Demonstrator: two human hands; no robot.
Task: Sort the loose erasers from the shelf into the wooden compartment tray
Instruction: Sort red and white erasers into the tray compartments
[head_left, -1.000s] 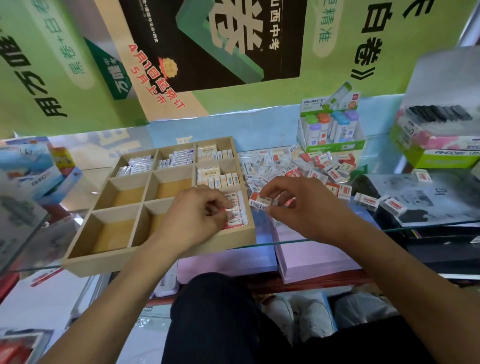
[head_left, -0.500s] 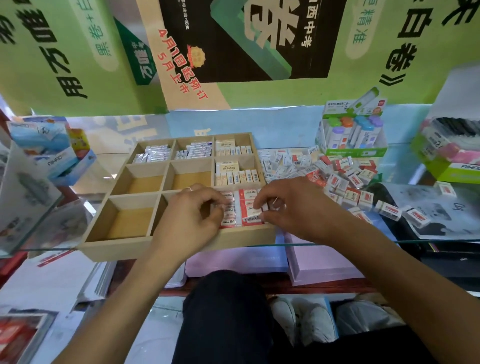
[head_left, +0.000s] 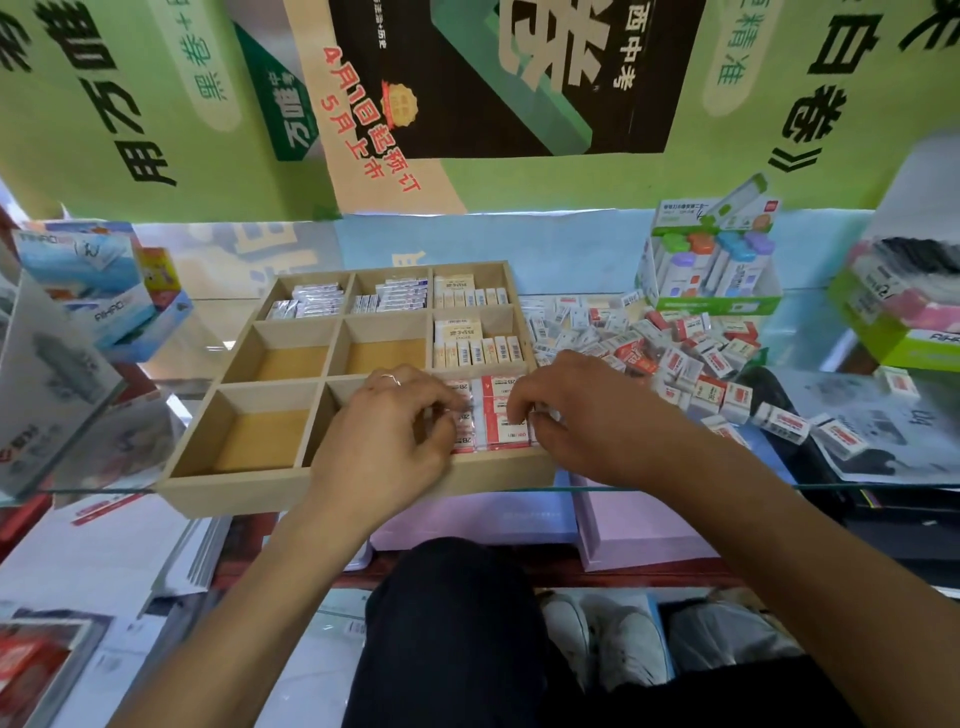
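A wooden compartment tray (head_left: 358, 488) with nine cells sits on a glass shelf. The three far cells and the middle-right cell hold rows of erasers. Red-and-white erasers (head_left: 498, 410) fill the near-right cell. My left hand (head_left: 395, 436) reaches over that cell's left side, its curled fingers holding the standing erasers. My right hand (head_left: 592, 415) is at the cell's right side and pinches an eraser against the row. A pile of loose erasers (head_left: 675, 358) lies on the shelf to the right of the tray. The near-middle cell is partly hidden by my left hand.
A green display box of coloured cases (head_left: 711, 270) stands behind the pile. Another green box (head_left: 904, 322) is at the far right, blue boxes (head_left: 88, 280) at the left. Some erasers lie on a printed sheet (head_left: 883, 426). Pink boxes (head_left: 639, 525) lie under the glass.
My right hand has carried an eraser from beside the tray into the near-right cell. My left hand has stayed at that cell. The camera has shifted, so the tray sits further right.
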